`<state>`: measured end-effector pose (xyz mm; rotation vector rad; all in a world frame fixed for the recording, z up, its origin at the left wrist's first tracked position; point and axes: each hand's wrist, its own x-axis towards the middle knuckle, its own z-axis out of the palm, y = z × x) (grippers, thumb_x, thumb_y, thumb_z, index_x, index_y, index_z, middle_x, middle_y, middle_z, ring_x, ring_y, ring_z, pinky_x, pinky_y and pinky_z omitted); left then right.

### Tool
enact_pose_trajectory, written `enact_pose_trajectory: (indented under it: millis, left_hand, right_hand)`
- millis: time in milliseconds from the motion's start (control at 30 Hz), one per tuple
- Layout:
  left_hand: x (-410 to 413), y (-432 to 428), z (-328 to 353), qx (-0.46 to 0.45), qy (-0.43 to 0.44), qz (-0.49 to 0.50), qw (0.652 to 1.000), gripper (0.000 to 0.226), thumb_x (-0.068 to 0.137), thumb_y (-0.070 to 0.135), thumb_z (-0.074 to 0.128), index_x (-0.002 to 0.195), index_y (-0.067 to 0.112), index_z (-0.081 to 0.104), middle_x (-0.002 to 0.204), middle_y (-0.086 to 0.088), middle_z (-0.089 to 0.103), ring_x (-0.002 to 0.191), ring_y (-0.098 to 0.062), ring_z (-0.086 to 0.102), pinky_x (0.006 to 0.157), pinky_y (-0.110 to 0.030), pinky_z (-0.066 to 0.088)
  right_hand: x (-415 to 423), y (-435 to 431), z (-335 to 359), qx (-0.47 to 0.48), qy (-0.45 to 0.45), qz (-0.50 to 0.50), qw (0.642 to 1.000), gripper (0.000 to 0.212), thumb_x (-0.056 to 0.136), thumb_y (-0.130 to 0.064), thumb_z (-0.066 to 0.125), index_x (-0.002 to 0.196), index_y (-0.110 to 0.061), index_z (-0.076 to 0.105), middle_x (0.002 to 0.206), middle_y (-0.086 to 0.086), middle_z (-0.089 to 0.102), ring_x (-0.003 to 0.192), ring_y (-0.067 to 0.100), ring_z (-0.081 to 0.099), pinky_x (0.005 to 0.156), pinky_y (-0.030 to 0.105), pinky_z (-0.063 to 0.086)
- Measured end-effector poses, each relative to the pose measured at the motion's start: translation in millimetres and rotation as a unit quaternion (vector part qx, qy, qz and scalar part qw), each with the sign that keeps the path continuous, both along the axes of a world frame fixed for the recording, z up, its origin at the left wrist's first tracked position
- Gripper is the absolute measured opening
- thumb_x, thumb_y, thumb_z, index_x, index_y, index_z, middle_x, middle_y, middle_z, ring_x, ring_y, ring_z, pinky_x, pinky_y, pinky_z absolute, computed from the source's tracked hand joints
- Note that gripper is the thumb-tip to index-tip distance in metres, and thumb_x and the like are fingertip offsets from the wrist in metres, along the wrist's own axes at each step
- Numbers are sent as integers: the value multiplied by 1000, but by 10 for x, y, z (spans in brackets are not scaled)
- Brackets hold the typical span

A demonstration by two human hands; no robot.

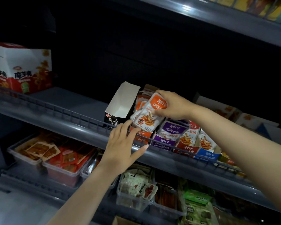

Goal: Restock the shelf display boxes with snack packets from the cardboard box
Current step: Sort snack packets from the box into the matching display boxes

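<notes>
While the right hand (170, 105) grips orange fish-snack packets (148, 112) above their display box (140, 137), the left hand (123, 145), fingers spread and empty, touches them from seven o'clock

The right hand (172, 105) covers the upper right corner of the orange packet (148, 114), so its printing is only partly readable, and its fingertips are hidden behind the packet. The orange display box (142, 138) beneath is mostly masked by that packet and the left hand (122, 146). The back of the shelf (68, 101) is lost in darkness. The red and white carton (21, 69) is cut off by the left edge. Packets on the top shelf (256, 5) are blurred and cropped.
</notes>
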<state>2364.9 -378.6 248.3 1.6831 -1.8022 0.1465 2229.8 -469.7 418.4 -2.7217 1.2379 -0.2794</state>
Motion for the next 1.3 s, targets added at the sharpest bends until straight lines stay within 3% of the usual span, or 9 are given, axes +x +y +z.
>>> enact_pose_trajectory:
  millis: [100,333,533,700,800,900,1000,1200,1300]
  left_hand:
    - [24,-11,27,0,9,-6,1000,76,85,74,12,138,28,40,160,1,3,142,-22,8,115,-36,1]
    - [49,-34,39,6,44,-29,999,66,82,73,29,135,33,38,161,4,-3,144,-14,-9,115,-35,-5]
    - [53,-101,44,-31,59,-43,997,72,78,81,28,126,31,47,155,5,18,143,-13,2,115,-35,-2]
    - [19,-91,-35,-31,43,-38,998,73,81,78,31,134,29,41,147,5,28,141,-17,16,117,-38,11]
    - [-13,-85,-42,-33,37,-24,998,70,83,74,32,134,27,42,148,2,25,142,-20,13,117,-38,7]
    - [-48,-76,-16,-34,26,-21,999,72,84,74,29,135,26,42,154,0,15,144,-19,4,119,-40,3]
    - [-72,-57,11,-31,27,-24,999,79,82,77,23,140,26,36,159,6,-7,144,-10,-17,115,-31,-15]
    - [-72,-46,37,-35,28,-25,999,77,82,78,21,136,27,40,160,4,-12,143,-10,-25,107,-20,-29]
    - [-73,-62,31,-34,31,-29,999,74,82,78,23,134,28,41,161,4,-8,143,-8,-23,109,-21,-27]
  right_hand:
    - [61,-5,56,1,20,4,1000,56,84,-21,71,133,-16,44,112,-7,54,104,11,55,86,26,47]
    - [93,-7,89,-2,38,0,999,57,84,-20,71,134,-16,43,115,-3,54,98,10,52,82,24,44]
    - [46,-38,71,17,20,9,1000,47,83,-20,72,123,-20,48,104,-9,52,96,10,55,67,13,42]
    - [4,-25,-46,-17,29,12,999,50,79,-27,76,121,-20,50,113,-2,59,103,17,59,89,35,51]
    - [56,0,-71,-57,77,7,995,52,81,-33,72,125,-21,47,116,-2,60,110,19,56,101,34,38]
    - [131,19,-128,-80,152,-9,985,71,83,-40,67,141,-20,32,135,2,51,127,24,42,108,35,24]
    - [177,3,-194,-64,175,-23,982,83,81,-45,68,146,-23,22,141,7,43,132,29,31,105,37,27]
    - [183,91,-153,-184,158,-41,969,89,84,-49,64,151,-12,18,152,10,30,138,28,30,112,38,26]
    - [213,133,-275,-91,192,-55,976,84,94,-45,51,153,-11,1,160,11,14,144,29,22,117,39,21]
